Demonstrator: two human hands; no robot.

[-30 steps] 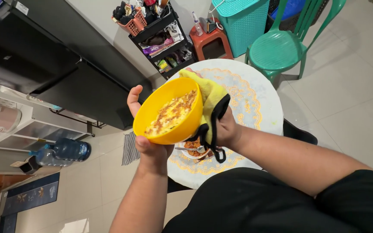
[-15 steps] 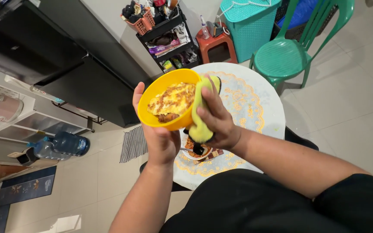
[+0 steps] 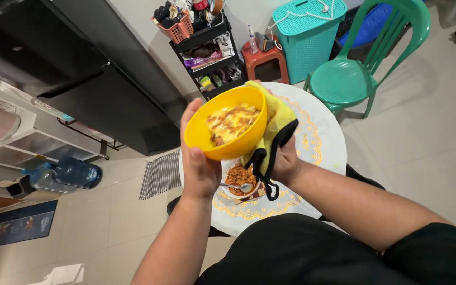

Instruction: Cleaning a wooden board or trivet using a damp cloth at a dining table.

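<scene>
Left hand closed bare round the yellow bowl of baked food, right hand clasped it through a yellow cloth, raised over the round table; rigid, likely hot, smooth plastic, best cupped at wall and base.

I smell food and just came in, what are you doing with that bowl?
A person holds up a yellow bowl of baked food. The left hand grips its side bare, and the right hand steadies it through a yellow cloth. Below, a small dish of food with a spoon sits on the round table.
</scene>
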